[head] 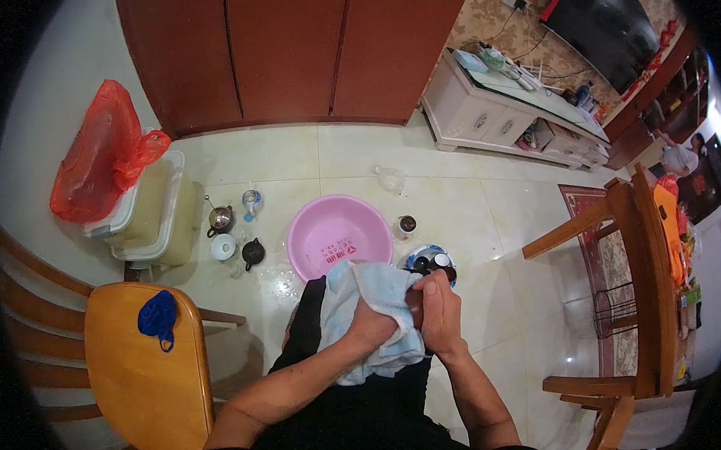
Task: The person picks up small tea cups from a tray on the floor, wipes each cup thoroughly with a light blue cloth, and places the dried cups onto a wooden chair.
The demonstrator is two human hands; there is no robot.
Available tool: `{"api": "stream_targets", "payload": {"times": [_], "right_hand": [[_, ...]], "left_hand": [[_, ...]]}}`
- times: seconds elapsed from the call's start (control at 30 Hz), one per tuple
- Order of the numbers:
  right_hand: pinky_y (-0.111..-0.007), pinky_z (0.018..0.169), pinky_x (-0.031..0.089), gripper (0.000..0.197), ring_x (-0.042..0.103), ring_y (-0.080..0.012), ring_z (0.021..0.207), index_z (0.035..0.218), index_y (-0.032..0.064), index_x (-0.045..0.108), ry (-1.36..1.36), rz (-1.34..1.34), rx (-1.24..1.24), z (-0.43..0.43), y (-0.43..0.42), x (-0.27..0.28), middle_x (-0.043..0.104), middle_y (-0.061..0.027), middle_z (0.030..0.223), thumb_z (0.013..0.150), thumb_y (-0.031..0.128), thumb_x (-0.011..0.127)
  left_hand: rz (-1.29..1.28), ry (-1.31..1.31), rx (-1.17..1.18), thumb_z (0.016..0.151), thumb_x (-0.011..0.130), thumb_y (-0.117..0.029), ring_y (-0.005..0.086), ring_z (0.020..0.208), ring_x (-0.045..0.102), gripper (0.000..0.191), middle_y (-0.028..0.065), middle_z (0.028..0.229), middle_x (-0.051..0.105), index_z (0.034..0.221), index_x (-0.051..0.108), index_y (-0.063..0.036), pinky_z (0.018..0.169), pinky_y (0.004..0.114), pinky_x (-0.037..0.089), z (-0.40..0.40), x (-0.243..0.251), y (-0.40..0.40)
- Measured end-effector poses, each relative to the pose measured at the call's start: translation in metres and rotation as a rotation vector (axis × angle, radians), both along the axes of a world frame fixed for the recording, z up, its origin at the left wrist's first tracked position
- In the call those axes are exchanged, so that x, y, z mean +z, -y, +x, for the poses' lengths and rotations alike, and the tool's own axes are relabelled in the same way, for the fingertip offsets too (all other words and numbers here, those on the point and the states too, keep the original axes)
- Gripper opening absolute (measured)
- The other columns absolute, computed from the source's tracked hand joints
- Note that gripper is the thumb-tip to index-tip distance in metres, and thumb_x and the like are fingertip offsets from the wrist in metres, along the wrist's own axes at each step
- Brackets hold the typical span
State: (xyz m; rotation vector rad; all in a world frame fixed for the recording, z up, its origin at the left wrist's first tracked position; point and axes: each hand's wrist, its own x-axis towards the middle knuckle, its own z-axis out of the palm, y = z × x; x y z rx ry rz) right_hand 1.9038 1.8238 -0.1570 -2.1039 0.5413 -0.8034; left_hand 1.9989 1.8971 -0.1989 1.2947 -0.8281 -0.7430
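A light blue and white towel (363, 291) is bunched over my lap. My left hand (372, 324) is wrapped in its folds and grips it. My right hand (441, 312) is closed around a small dark brown vessel (414, 307), mostly hidden by the fingers and the cloth; its exact kind is unclear. Beyond the towel, a pink plastic basin (342, 226) with red printing stands on the floor. Just past my right hand, a blue-and-white plate (422, 252) carries several small dark cups.
On the floor left of the basin are a dark teapot (254, 252), a glass pot (221, 219) and a white cup (223, 247). A jar (406, 226) stands right of it. A wooden chair (144, 379) flanks me; a wooden table (647, 285) is at right. Another person (680, 158) appears far off.
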Motion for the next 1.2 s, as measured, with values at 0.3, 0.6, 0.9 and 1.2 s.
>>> {"api": "stream_targets", "payload": {"times": [0.3,0.6,0.9,1.2], "right_hand": [[-0.033,0.06,0.048,0.024,0.056,-0.0229,0.061,0.087,0.0062,0.05,0.328,0.442,-0.231,-0.006,0.03,-0.001,0.059,-0.0119,0.077,0.093,0.025,0.036],[-0.025,0.035,0.026,0.043,0.035,-0.0147,0.041,0.088,0.0078,0.049,0.569,1.52,0.07,-0.002,0.031,0.017,0.055,-0.0116,0.075,0.093,0.046,0.029],[-0.026,0.036,0.029,0.039,0.041,-0.0169,0.043,0.092,0.0074,0.051,0.44,1.398,-0.019,0.01,0.019,0.018,0.057,-0.0125,0.077,0.093,0.041,0.032],[-0.028,0.071,0.048,0.028,0.058,-0.0143,0.079,0.109,0.0047,0.051,0.152,0.902,0.019,0.019,-0.001,0.006,0.06,-0.0064,0.086,0.093,0.026,0.043]], "left_hand": [[0.477,-0.045,-0.59,0.079,0.06,-0.015,0.0138,0.086,0.055,0.024,0.0049,0.093,0.059,0.1,0.058,-0.0048,0.072,0.028,0.046,0.026,0.0,-0.003],[0.016,0.378,-0.282,0.08,0.058,-0.022,0.0314,0.101,0.055,0.037,0.0163,0.106,0.058,0.111,0.052,-0.0025,0.088,0.036,0.042,0.028,0.017,-0.047],[0.65,0.186,-0.313,0.079,0.063,-0.02,0.0309,0.098,0.054,0.034,0.0126,0.105,0.059,0.109,0.058,-0.0037,0.085,0.036,0.043,0.082,0.044,-0.083],[-0.141,0.718,0.108,0.062,0.08,-0.021,0.0276,0.098,0.053,0.07,0.0106,0.11,0.054,0.12,0.046,-0.0048,0.085,0.036,0.041,0.031,0.05,-0.037]]}}
